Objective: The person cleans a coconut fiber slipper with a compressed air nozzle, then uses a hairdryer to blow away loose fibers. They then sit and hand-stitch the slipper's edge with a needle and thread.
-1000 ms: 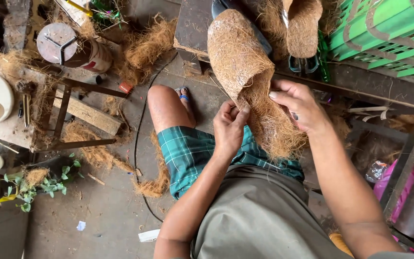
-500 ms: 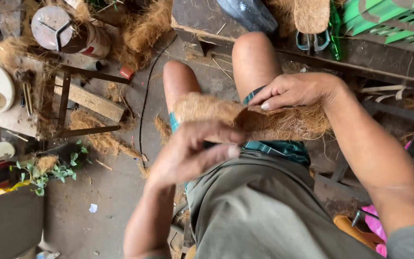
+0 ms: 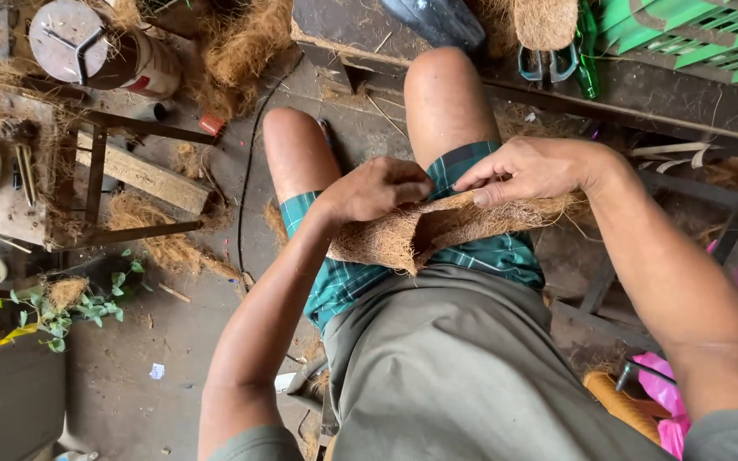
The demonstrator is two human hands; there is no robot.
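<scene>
Since the earlier frame the left hand dropped back onto the coir sheet, fingers curled gripping its 9 o'clock edge; right hand pinched the 3 o'clock side. Sheet lay folded across the lap.

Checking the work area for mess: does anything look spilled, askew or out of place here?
Yes. Loose brown fibre lies scattered in clumps over the floor and around the wooden frame. A small plant lies on the floor at left. Both hands, left hand and right hand, grip the fibre sheet on the lap.
</scene>
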